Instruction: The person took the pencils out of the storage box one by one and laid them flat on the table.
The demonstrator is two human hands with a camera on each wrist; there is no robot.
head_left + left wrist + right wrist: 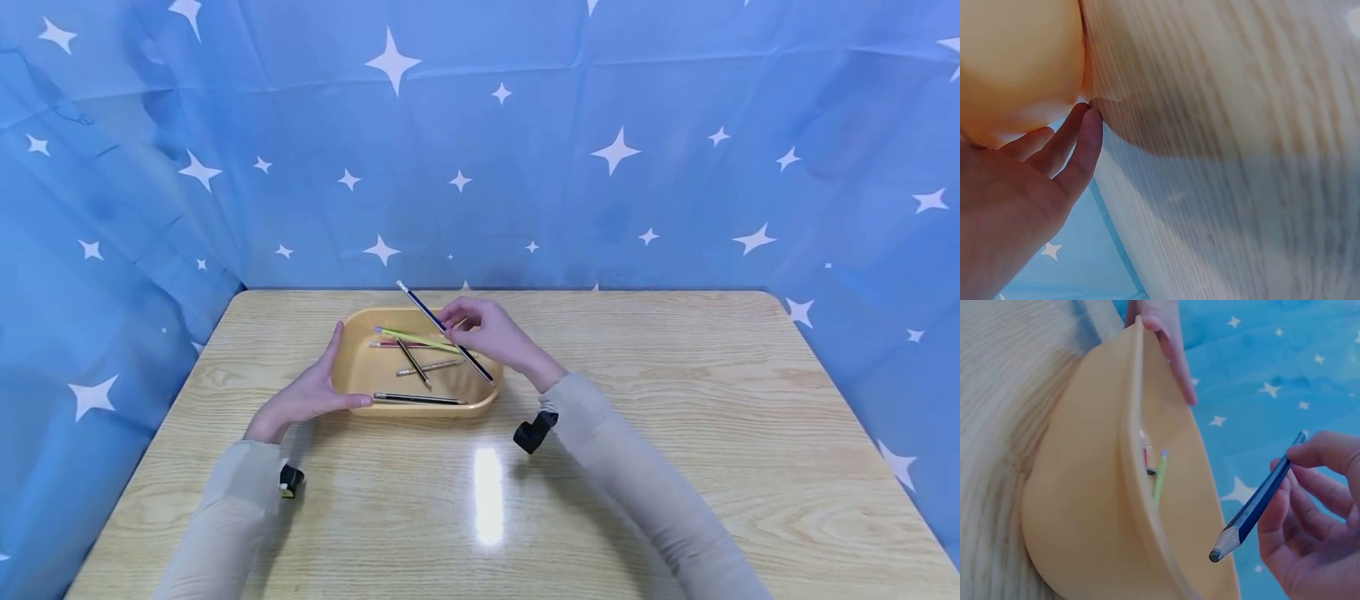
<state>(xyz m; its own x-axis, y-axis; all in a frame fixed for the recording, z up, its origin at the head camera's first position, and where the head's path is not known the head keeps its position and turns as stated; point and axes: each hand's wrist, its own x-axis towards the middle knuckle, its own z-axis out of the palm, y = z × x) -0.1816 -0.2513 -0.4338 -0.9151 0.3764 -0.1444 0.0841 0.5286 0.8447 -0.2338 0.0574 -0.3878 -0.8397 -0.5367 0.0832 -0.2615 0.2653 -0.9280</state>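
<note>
A dark blue pencil (426, 307) with a sharpened end slants above the yellow-orange tray (352, 367). My right hand (491, 333) pinches it between thumb and fingers; its bare wood and lead point (1225, 542) faces the camera in the right wrist view. My left hand (311, 392) holds the tray at its left near corner, thumb over the near rim and fingers along the outside wall. Inside the tray lie a yellow-green pencil (420, 339), a reddish pencil (382, 344), a short dark pencil (412, 362), a tan pencil (437, 366) and a black pencil (420, 399).
The tray stands on a light wood-grain table (675, 400), toward its far edge. A blue curtain (525, 192) with white stars hangs behind the table and along both sides. Light glares off the tabletop in front of the tray.
</note>
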